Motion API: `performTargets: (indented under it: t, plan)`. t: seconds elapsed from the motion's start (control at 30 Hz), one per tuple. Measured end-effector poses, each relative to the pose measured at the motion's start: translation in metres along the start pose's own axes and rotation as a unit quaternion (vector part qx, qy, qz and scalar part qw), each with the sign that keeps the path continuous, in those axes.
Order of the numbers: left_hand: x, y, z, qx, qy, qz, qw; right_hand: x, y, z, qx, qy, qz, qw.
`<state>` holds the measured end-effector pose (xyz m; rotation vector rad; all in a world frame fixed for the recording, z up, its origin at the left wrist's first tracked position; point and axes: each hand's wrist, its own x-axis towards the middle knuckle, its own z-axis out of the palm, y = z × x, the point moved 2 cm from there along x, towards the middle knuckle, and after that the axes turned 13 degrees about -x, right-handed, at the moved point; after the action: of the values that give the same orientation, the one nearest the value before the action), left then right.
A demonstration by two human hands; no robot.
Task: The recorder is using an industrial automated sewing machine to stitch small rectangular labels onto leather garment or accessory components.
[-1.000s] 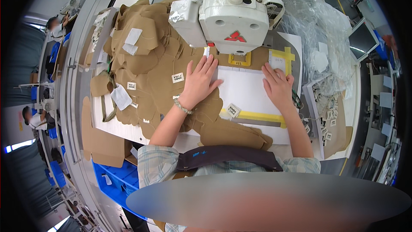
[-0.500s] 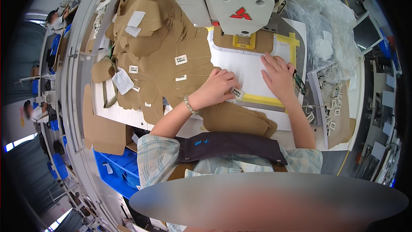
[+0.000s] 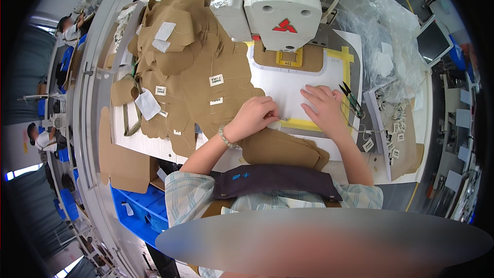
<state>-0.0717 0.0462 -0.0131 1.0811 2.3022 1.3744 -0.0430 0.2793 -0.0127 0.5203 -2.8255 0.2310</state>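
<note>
Label (image 3: 282, 118) is looking light, thin, best held by its edge. Your left hand (image 3: 257, 117) is pinching it; your right hand (image 3: 325, 109) is curving half-open, empty.

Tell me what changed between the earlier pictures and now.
The left hand moved down the picture from beside the brown piece and now apparently pinches a small label. The right hand drew back from that piece, over the white sheet. The brown piece still lies under the sewing machine.
</note>
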Motion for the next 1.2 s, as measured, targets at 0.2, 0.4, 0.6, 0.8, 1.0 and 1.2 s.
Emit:
performTargets:
  t: [0.2, 0.4, 0.6, 0.8, 1.0, 1.2]
  plan:
    - [0.000, 0.009, 0.001, -0.250, 0.056, -0.144, 0.956, 0.001, -0.026, -0.011, 0.233, -0.077, 0.046, 0.968]
    - [0.010, 0.008, 0.008, -0.282, 0.104, -0.151, 0.942, 0.005, -0.027, 0.010, 0.543, -0.112, 0.160, 0.816]
    - [0.012, 0.002, 0.011, -0.309, 0.126, -0.151, 0.930, 0.000, -0.027, 0.014, 0.630, -0.124, 0.182, 0.744]
    - [0.019, 0.006, 0.005, -0.326, 0.196, -0.078, 0.921, -0.002, -0.019, 0.022, 0.566, -0.133, 0.192, 0.790]
    - [0.021, 0.003, 0.002, -0.296, 0.135, -0.108, 0.939, 0.001, -0.015, 0.022, 0.543, -0.132, 0.205, 0.803]
    - [0.023, -0.002, 0.002, -0.296, 0.126, -0.111, 0.940, 0.003, -0.016, 0.017, 0.546, -0.118, 0.199, 0.805]
